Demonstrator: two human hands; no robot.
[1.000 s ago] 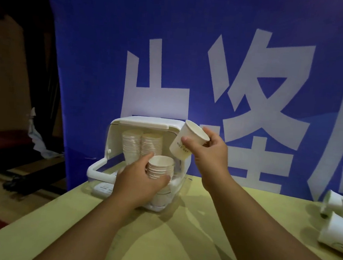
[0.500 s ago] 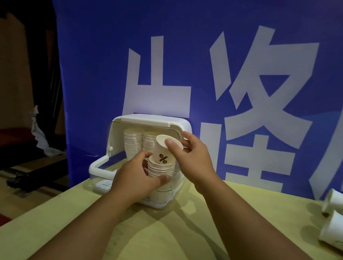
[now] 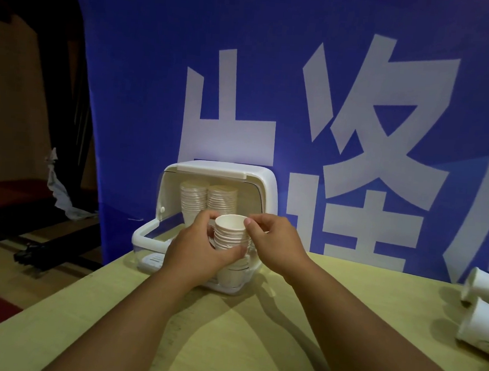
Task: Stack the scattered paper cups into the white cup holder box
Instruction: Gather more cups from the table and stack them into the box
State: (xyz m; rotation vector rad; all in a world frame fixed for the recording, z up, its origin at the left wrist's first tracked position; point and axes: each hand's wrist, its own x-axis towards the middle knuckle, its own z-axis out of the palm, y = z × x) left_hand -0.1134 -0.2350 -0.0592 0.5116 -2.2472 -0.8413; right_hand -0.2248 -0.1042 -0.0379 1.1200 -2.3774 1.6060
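Both hands at mouth of white box (image 3: 259, 186), far left end of table (image 3: 255, 345). Left hand (image 3: 196, 253) wraps front stack (image 3: 230, 236) of nested cups, thumb and fingers closed round it. Right hand (image 3: 274, 245) pinches rim of top cup (image 3: 229, 223), seated upright in stack. Two taller stacks (image 3: 207, 203) stand behind, inside box. Loose cups (image 3: 480, 312) lie tipped at table's right edge, well apart. Blue banner (image 3: 303, 73) behind.
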